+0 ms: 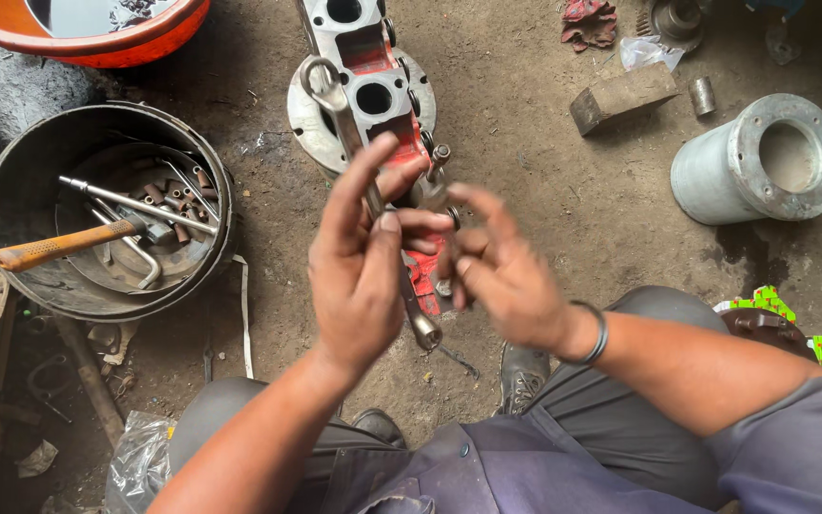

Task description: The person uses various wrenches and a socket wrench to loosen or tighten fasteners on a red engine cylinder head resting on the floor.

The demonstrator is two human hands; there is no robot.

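Wrench (363, 157) is in my left hand (359, 276), fingers wrapped round the shank, ring end up at 12 o'clock over the red-and-grey casting (373, 86), socket end poking out below my palm at 6. My right hand (501, 276) is pinching a small bolt or stud (438, 162) between fingertips, just beside the wrench at its 3 o'clock; the exact grip is blurred, but the fingers are narrow and closed on it. I read this as the fit-up step: fastener and tool being brought together above the casting, nothing seated yet. Next move probably needs the bolt lined up square before any turn, and a steadier left grip. Room: open dirt at 3 o'clock out to the grey flanged cylinder (763, 162) and the block (620, 95), well apart from my hands. At 9 o'clock the round pan (11, 181) with the hammer (68, 246) and loose parts sits near, its rim the closest edge for my left elbow. Orange tub (145, 38) at 11, clear of the swing. My knees crowd 6 o'clock.
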